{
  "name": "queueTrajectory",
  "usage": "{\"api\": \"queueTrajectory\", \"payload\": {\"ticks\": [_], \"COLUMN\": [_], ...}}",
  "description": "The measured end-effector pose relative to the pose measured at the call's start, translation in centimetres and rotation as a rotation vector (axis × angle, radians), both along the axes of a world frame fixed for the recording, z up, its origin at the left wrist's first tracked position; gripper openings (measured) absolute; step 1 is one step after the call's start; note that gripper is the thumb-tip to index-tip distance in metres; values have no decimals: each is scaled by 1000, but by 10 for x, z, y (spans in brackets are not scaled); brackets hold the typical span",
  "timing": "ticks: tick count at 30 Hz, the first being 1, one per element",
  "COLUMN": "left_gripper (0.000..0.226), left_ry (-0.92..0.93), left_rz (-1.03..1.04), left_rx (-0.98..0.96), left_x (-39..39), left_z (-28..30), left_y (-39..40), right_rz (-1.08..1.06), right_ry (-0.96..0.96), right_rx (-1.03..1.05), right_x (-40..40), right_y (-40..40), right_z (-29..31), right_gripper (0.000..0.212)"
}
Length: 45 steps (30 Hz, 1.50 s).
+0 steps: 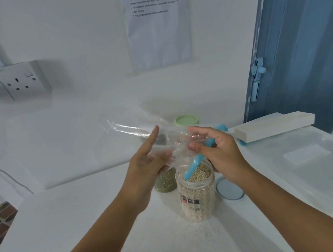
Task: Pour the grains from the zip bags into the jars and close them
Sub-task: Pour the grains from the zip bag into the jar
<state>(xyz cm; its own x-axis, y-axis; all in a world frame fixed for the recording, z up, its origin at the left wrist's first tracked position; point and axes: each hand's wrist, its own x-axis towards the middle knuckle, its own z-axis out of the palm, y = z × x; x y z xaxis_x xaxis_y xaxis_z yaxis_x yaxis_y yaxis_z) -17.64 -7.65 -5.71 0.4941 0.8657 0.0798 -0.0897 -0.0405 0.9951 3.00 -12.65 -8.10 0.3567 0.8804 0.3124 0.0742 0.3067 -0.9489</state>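
Note:
A clear plastic jar (196,196) full of pale grains stands open on the white counter. Over its mouth hangs an emptied clear zip bag (141,128) with a blue seal strip (194,164) dipping into the jar. My left hand (147,162) pinches the bag's crumpled plastic, index finger pointing up. My right hand (217,147) grips the bag by its blue strip. Behind stands a second jar of green grains (166,180) with a green lid (186,120), partly hidden by my left hand. The open jar's blue-grey lid (229,189) lies to its right.
A white box (274,124) lies at the back right on a translucent container lid (308,152). A wall socket (21,81) is at the left, a paper sheet (157,24) on the wall, a blue folding door (300,40) on the right.

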Motion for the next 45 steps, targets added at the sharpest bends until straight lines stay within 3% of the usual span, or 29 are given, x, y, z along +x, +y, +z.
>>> {"api": "queueTrajectory", "payload": {"ticks": [10,15,17,20,24,26,29,32,37,41,45], "left_gripper": [52,69,76,65,50,50,32,23,68,69,78], "left_ry": [55,81,119,263,283,305,291,227,233,244,308], "left_rz": [119,-2,-107,-252,-261,-221,-136,-152,-231,-419,-382], "left_rx": [101,98,57,85,116,212,389,456,312,68,70], "left_x": [21,13,-1,-33,-65,-73,-74,-71,-70,-75,-89], "left_z": [-1,10,24,53,90,107,128,137,124,108,97], "left_y": [6,2,1,4,14,20,27,38,76,90,95], "right_rz": [20,100,87,94,162,195,270,383,544,580,572], "right_ry": [43,466,513,451,365,303,292,296,203,85,-3], "right_rx": [-12,-23,-23,-62,-58,-46,3,49,75,3,-72], "right_x": [0,5,8,11,5,-1,-14,-26,-39,-45,-40], "right_y": [-1,7,12,16,16,16,18,19,18,18,19], "right_z": [2,11,16,24,39,50,67,80,92,95,97], "right_gripper": [43,37,32,44,54,52,40,39,60,62,58]}}
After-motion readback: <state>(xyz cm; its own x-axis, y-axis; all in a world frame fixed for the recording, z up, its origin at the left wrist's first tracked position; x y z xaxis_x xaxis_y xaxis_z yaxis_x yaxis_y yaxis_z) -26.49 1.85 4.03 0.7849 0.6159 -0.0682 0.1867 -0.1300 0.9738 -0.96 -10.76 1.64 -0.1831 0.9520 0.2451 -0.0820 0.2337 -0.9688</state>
